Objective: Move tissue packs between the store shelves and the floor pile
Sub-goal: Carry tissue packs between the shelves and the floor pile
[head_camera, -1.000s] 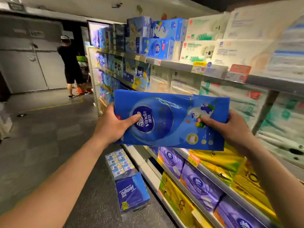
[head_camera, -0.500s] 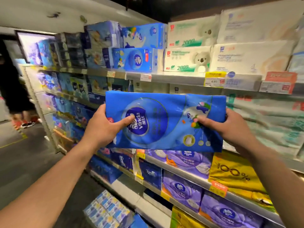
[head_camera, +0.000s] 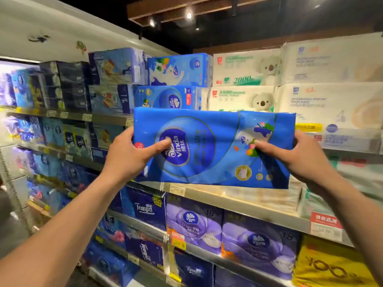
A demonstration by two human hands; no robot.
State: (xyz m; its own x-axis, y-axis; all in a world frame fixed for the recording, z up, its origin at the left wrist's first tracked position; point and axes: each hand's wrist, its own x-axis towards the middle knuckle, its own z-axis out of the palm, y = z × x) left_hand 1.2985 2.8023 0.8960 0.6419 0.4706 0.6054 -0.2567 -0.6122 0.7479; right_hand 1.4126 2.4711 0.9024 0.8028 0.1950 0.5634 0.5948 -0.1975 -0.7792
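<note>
I hold a flat blue Vinda tissue pack [head_camera: 213, 150] up at chest height in front of the store shelves. My left hand [head_camera: 132, 156] grips its left end, thumb across the logo. My right hand [head_camera: 296, 156] grips its right end, thumb on the front. The pack is level, in front of the edge of the upper shelf [head_camera: 107, 119]. Just behind it on that shelf lie two stacked blue Vinda packs [head_camera: 178, 83]. The floor pile is out of view.
White koala tissue packs [head_camera: 244, 79] sit right of the blue stack. The shelf below holds pale tissue packs [head_camera: 267, 195]. Lower shelves carry purple Vinda packs [head_camera: 257, 243], dark Tempo packs [head_camera: 145, 206] and a yellow pack [head_camera: 331, 266]. The aisle floor [head_camera: 12, 230] lies at the lower left.
I have raised the pack and turned toward the shelves. The view tilted up, so the floor pile and the person down the aisle dropped out of sight. Both grips are unchanged.
</note>
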